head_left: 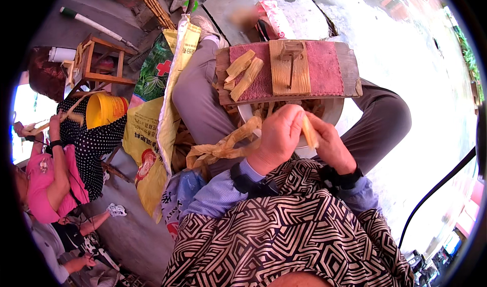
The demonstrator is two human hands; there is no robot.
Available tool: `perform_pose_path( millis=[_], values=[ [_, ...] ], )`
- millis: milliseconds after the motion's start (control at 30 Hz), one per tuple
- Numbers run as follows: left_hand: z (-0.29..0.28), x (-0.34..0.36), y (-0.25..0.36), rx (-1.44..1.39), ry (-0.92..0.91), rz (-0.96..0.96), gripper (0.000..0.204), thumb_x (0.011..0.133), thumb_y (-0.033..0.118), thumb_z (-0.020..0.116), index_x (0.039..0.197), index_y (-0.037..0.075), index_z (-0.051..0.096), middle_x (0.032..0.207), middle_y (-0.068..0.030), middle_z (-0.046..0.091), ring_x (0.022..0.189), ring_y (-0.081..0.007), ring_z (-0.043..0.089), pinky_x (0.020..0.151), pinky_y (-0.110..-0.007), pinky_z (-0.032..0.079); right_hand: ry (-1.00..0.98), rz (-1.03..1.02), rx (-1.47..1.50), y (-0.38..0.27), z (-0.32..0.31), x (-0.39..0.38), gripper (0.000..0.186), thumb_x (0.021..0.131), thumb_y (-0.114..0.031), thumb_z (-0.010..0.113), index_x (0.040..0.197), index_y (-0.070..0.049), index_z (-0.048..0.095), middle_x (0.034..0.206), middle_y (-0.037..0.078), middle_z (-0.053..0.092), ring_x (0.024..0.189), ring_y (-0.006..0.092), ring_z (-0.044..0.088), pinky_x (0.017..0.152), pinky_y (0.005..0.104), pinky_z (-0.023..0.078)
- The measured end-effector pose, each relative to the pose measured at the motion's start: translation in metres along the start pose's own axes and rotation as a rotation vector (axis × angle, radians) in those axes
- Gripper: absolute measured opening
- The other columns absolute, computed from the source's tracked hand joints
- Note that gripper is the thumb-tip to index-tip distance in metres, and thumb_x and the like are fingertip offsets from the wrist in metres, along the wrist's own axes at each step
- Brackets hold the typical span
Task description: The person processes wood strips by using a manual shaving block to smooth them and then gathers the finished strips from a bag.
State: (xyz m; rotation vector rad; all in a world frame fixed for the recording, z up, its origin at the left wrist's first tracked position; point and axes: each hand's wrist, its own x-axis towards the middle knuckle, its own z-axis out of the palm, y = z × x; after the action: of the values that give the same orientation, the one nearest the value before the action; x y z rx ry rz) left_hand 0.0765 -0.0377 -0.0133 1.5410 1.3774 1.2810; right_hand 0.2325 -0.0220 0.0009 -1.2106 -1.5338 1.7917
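Note:
My left hand (280, 136) and my right hand (331, 143) are closed close together above my lap, just in front of a wooden board. Between them a short tan strip of dried husk (308, 132) sticks out, gripped by both. From beside my left hand a longer, crumpled length of husk (223, 150) trails left over my leg; whether it joins the held strip I cannot tell. Several cut husk pieces (247, 79) lie at the left of the board, on its red cloth (327, 71). A wooden block (280, 79) with a thin metal rod stands mid-board.
Under the board sits a pale basin (332, 112) holding more husk. An open yellow sack (147, 129) leans by my left leg. At left, a person in pink (53, 185) handles a long strip near a yellow bucket (101, 109). A wooden stool (104, 66) stands behind.

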Motion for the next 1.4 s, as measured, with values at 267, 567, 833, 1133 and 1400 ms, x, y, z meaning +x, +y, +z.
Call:
perform_pose_path(
  millis=[267,567,833,1133,1400],
  values=[
    [-0.020,-0.001,0.010,0.201,-0.237,-0.045,0.027,0.090,0.013,0.063,0.115,0.004,0.057,0.074,-0.0137,0.059,0.067,-0.0294,0.061,0.057,-0.037,0.046,-0.094,0.099,0.230,0.014,-0.026,-0.007,0.025,0.096,-0.016,0.056,0.108,0.003,0.068,0.104,0.003,0.067,0.102,0.0143,0.060,0.095,0.0299,0.044],
    [-0.004,-0.008,-0.024,-0.434,-0.600,-0.561,0.053,0.086,0.009,0.064,0.134,0.002,0.042,0.100,-0.0088,0.063,0.091,-0.0189,0.062,0.081,-0.031,0.049,-0.135,0.073,-0.023,0.001,-0.032,-0.012,0.025,0.094,-0.011,0.058,0.114,0.003,0.062,0.114,0.008,0.063,0.108,0.0189,0.057,0.097,0.0324,0.043],
    [0.026,-0.012,-0.046,-0.652,-0.327,-0.554,0.042,0.086,0.000,0.057,0.127,0.001,0.047,0.112,-0.0082,0.057,0.098,-0.0142,0.058,0.085,-0.028,0.049,-0.029,-0.262,-0.311,0.005,-0.011,-0.012,0.036,0.089,-0.017,0.066,0.120,0.000,0.062,0.131,0.018,0.054,0.133,0.0325,0.040,0.109,0.0412,0.032],
    [0.022,-0.005,-0.045,-0.282,-0.541,-0.380,0.008,0.084,0.001,0.054,0.087,0.000,0.062,0.072,-0.0084,0.060,0.067,-0.0138,0.057,0.067,-0.032,0.047,0.290,-0.705,-1.160,-0.033,-0.033,-0.005,0.040,0.075,-0.019,0.073,0.114,-0.011,0.066,0.127,0.009,0.057,0.132,0.0353,0.041,0.106,0.0502,0.034],
    [0.001,-0.001,-0.022,-0.228,-0.648,-0.135,0.023,0.087,0.021,0.063,0.088,-0.002,0.061,0.075,-0.0148,0.061,0.067,-0.0213,0.055,0.067,-0.038,0.046,0.277,-0.183,-0.502,0.016,-0.031,-0.001,0.025,0.095,-0.012,0.048,0.074,0.001,0.048,0.062,0.010,0.040,0.059,0.0140,0.038,0.052,0.0345,0.035]
  ],
)
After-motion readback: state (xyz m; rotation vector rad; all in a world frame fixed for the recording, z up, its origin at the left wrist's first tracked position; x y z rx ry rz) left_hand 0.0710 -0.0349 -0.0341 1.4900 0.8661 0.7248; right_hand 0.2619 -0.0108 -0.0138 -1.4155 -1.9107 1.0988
